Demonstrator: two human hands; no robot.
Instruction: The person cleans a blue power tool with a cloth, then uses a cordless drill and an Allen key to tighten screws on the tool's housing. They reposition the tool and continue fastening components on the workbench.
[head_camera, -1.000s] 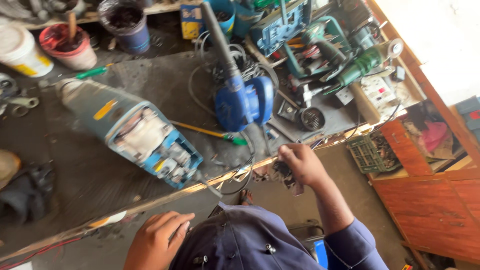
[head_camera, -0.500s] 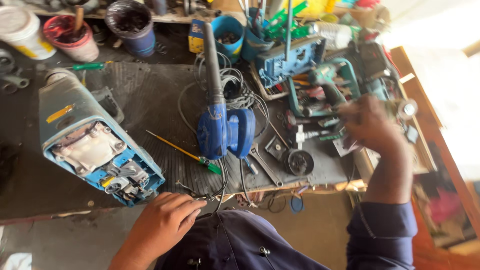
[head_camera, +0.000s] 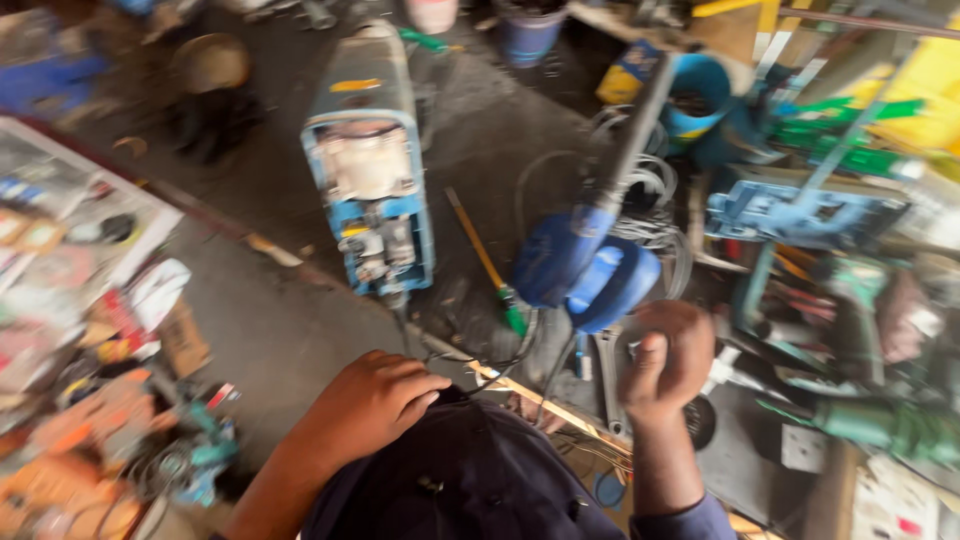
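Glossy blue plastic blower (head_camera: 585, 270), matt dark cloth cap (head_camera: 470, 480), rough grimy bench (head_camera: 480, 150)

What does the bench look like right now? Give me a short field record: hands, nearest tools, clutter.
left hand: resting on dark blue cloth at the bench edge
right hand: closed into a fist beside the blue blower; any grip is hidden
opened tool: blue machine with exposed wiring, lying on the bench
between them: yellow screwdriver with green handle
right side: green power tools, blurred
image: motion blur throughout
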